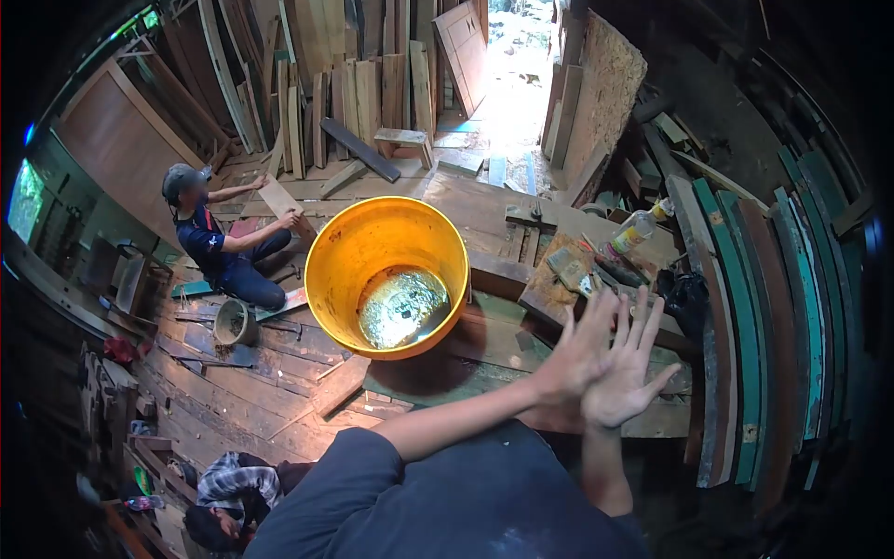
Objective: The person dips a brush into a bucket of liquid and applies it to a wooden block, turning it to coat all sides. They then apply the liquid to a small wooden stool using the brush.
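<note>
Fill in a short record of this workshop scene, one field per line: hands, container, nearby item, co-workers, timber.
Hands: left hand and right hand raised, fingers extended, overlapping in view; contact unclear; nothing visibly held
Container: yellow bucket, open-topped, shiny patch at the bottom
Nearby item: bottle with yellow cap, beyond the hands
Co-workers: person in a cap holding a board; person in a checked shirt, lower left
Timber: green and brown planks side by side, right

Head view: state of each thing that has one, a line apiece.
Yellow bucket: upright, open-topped, shiny at the bottom; contents unclear.
Left hand: open, holding nothing visible.
Right hand: open, palm toward camera, holding nothing visible.
Grey bucket: open-topped.
Pale board: held by a co-worker.
Doorway: open, bright.
Bottle: fill level unclear.
</note>
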`<act>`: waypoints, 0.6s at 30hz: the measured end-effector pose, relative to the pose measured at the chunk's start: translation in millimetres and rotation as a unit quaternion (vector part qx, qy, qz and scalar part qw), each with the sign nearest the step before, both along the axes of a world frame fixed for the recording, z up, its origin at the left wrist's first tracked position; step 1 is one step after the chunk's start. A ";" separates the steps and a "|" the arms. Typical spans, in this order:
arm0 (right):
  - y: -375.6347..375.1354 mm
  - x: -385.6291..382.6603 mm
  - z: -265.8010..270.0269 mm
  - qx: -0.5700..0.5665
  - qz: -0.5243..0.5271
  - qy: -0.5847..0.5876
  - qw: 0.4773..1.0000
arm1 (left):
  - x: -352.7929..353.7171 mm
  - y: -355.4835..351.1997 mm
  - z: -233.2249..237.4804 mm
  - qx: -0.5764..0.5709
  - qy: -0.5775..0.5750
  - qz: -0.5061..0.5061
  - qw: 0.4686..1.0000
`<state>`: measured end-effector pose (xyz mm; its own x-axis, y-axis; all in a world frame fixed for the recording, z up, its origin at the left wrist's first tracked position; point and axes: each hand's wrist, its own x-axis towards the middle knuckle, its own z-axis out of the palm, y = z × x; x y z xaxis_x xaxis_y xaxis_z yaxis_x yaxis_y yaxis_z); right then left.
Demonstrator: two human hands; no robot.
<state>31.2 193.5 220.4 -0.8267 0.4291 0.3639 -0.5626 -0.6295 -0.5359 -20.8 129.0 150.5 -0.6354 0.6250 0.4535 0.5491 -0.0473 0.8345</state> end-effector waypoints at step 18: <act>127.5 -65.6 -126.5 0.783 -0.209 -0.259 0.526 | -0.7 -314.8 91.4 0.231 0.043 0.263 0.936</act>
